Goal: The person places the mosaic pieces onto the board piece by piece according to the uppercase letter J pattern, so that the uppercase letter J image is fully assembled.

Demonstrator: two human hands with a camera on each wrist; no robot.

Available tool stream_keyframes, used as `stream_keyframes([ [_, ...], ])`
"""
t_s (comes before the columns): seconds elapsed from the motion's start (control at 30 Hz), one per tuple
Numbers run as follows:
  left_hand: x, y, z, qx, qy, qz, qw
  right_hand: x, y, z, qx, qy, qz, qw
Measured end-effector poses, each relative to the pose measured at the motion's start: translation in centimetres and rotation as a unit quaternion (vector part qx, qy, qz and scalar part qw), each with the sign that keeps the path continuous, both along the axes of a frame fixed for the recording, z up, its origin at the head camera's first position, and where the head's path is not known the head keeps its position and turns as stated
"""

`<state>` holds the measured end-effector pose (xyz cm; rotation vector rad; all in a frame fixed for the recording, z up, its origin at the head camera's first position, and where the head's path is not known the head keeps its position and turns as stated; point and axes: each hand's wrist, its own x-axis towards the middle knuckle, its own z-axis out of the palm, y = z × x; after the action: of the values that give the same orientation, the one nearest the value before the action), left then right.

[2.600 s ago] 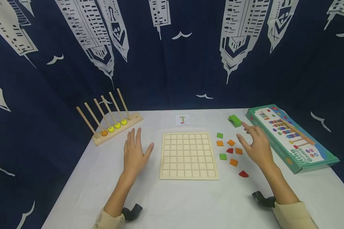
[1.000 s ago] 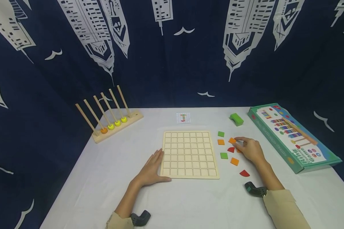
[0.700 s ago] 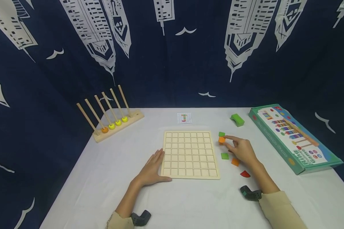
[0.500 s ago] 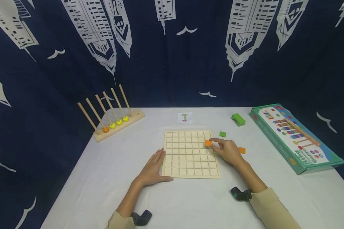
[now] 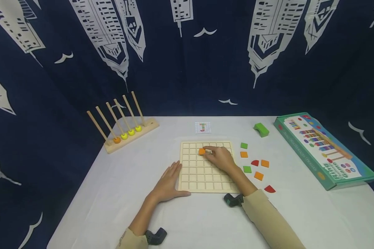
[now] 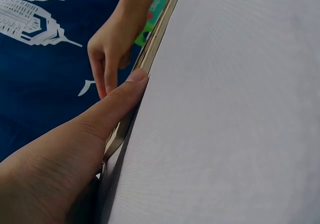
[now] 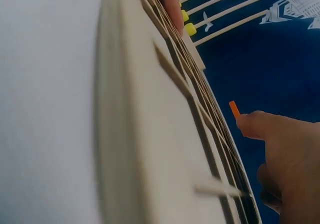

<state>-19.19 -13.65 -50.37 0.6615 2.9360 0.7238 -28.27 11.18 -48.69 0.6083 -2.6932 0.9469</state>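
An orange tile [image 5: 202, 151] was pinched between thumb and finger of the right hand [image 5: 222, 159] above the far part of the board [image 5: 202, 180], whose left and near edges were touched by the left hand [image 5: 167, 185], thumb spread wide, with loose pieces [image 5: 258, 176] scattered rightward.

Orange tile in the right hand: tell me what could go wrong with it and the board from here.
The right hand pinches the orange tile by the fingertips, so it could slip or land across a ridge of the grid board.
The left hand steadies only one corner, so the board might swivel if pressed.
The right sleeve could brush the nearer red piece.
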Motion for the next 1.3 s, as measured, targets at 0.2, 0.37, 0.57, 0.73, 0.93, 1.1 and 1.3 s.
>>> stream_keyframes([
  [0.2, -0.1, 0.2, -0.1, -0.003, -0.003, -0.006, 1.0000, -0.9, -0.7, -0.4, 0.016, -0.012, -0.015, 1.000],
  [0.37, -0.1, 0.1, 0.3, -0.001, -0.001, -0.007, 1.0000, -1.2, -0.9, -0.4, 0.026, -0.018, -0.005, 0.999],
  [0.57, -0.2, 0.1, 0.3, -0.002, -0.001, -0.008, 1.0000, -1.2, -0.9, -0.2, 0.032, -0.030, -0.007, 0.999],
  [0.73, -0.1, 0.3, -0.1, 0.000, 0.000, -0.005, 1.0000, -0.7, 0.0, -0.6, -0.008, -0.039, 0.001, 0.999],
  [0.93, 0.0, 0.3, -0.1, 0.002, 0.001, -0.004, 1.0000, 0.2, 3.2, -0.2, -0.026, -0.039, -0.014, 0.999],
  [1.1, 0.0, 0.1, 0.0, 0.003, -0.003, 0.001, 1.0000, 0.4, 7.2, 0.7, -0.007, -0.009, -0.057, 0.998],
  [1.3, 0.0, 0.1, -0.1, 0.000, -0.002, 0.002, 1.0000, -0.4, 11.7, 0.7, 0.025, 0.029, -0.126, 0.991],
])
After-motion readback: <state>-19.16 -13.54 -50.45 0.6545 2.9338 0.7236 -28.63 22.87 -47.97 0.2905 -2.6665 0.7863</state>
